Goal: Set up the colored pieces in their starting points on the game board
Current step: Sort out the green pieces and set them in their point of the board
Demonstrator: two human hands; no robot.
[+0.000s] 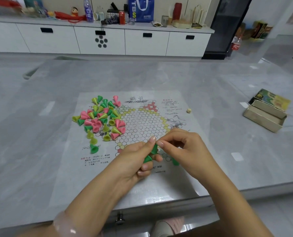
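Two green pieces (150, 153) gripped in left hand (137, 159); right hand (181, 144) pinches one.

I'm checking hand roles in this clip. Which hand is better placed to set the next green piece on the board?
Right hand, probably. Its fingertips already pinch the top green piece over the game board, while the left hand grips the other green pieces as a supply.

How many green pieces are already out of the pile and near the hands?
3 visible: two gripped in the left hand, at and; one on the board under the right hand, at. More may be hidden.
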